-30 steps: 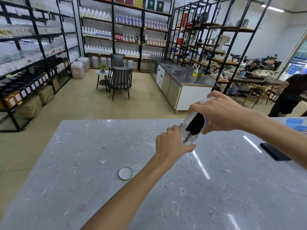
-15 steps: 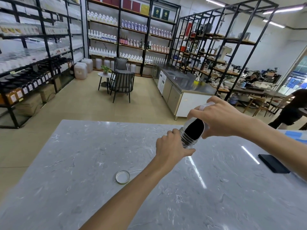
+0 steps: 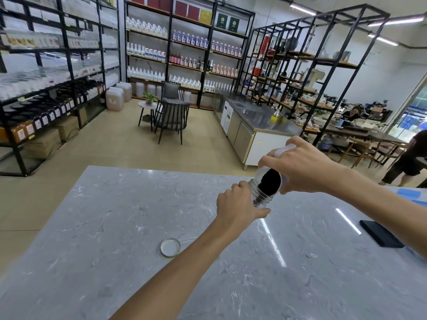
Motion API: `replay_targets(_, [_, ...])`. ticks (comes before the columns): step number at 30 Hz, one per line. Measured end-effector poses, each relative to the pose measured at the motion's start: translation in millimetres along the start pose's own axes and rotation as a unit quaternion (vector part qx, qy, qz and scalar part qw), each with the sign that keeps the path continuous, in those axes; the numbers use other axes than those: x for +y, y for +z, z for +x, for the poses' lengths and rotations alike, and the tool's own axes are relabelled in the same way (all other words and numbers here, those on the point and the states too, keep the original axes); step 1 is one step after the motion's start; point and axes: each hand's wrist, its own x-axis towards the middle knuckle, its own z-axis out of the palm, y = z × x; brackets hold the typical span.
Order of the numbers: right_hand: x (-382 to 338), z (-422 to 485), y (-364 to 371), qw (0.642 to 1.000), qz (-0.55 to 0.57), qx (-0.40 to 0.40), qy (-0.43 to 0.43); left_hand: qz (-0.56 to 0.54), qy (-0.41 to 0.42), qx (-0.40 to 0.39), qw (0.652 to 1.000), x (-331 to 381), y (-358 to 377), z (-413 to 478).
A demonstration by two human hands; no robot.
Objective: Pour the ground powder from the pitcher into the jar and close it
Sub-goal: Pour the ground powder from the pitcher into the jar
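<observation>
Dark powder point(image 3: 270, 181) fills the pitcher point(image 3: 269, 179), which the right hand point(image 3: 302, 167) has wrapped fully shut & tipped steeply, mouth down-left, lip touching the jar point(image 3: 260, 197) rim. Jar sits just left of and below the pitcher, leaning right to meet it, clamped from the near-left by the left hand point(image 3: 235, 206), fingers closed round its body, held at mid worktop point(image 3: 115, 204). Pitcher's long axis runs far-right to near-left, straight into the jar mouth, so pour looks underway; how full the jar is, can't tell. Lid point(image 3: 170, 247) lies open-side up on the worktop, near-left, well apart from the jar. Left hand is the nearer one for grabbing it.
</observation>
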Motion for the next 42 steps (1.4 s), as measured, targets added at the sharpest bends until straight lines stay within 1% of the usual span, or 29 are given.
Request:
replay_targets(7, [-1.3, 5.4, -0.1, 0.999, -0.022, -0.006, -0.029, -0.010, -0.008, -0.003, 1.000, -1.5, 6.6, -2.0])
replay_targets(15, [-3.6, 12.8, -0.5, 0.999, -0.039, 0.002, -0.038, -0.005, -0.019, -0.008, 1.000, -6.4, 3.5, 0.6])
replay_targets(21, [-3.8, 19.5, -0.5, 0.999, -0.031, 0.003, -0.044, -0.001, -0.027, -0.004, 1.000, -10.2, 0.4, 1.0])
replay_targets(30, [-2.9, 19.6, -0.9, 0.999, -0.022, 0.010, -0.035, 0.001, -0.032, -0.003, 0.999, -10.5, 0.1, 1.6])
replay_targets(38, [-6.6, 18.7, -1.0, 0.999, -0.036, 0.000, -0.042, -0.009, -0.027, -0.013, 1.000, -11.3, 1.0, 1.2])
replay_targets(42, [-7.4, 18.3, -1.1, 0.999, -0.028, -0.005, -0.031, -0.008, -0.030, -0.019, 0.999, -11.5, 2.4, 1.7])
